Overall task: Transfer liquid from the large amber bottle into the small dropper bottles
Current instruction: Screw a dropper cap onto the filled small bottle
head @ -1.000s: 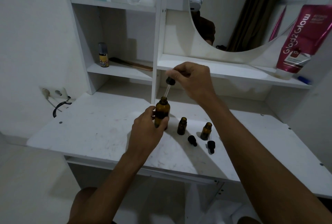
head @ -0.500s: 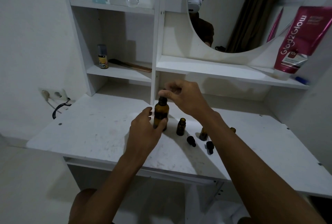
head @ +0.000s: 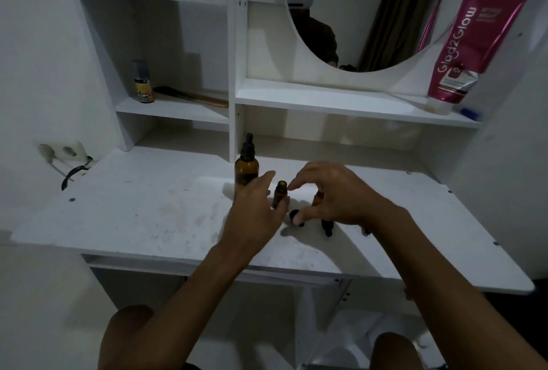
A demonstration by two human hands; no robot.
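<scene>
- Both hands have come off the large amber bottle and dropped to the small bottles; the right hand no longer holds the dropper over it.
- That big bottle stands upright and alone toward the back edge of the white desk surface, at the foot of the shelf divider, with its black dropper cap seated on the neck.
- Just to its right, nearer the middle of the surface, an open small dropper bottle stands upright in the fork of the left hand; the fingers are straight and spread, and the thumb tip lies against the bottle's lower side, not wrapped round it.
- The right hand arches over a loose black cap; its thumb touches the cap, but I cannot tell whether it is pinched.
- A second small bottle peeps out behind the right hand's fingers, and another black cap lies below that hand.
- On the right shelf a pink tube leans beside the round mirror; the left shelf holds a small can.
</scene>
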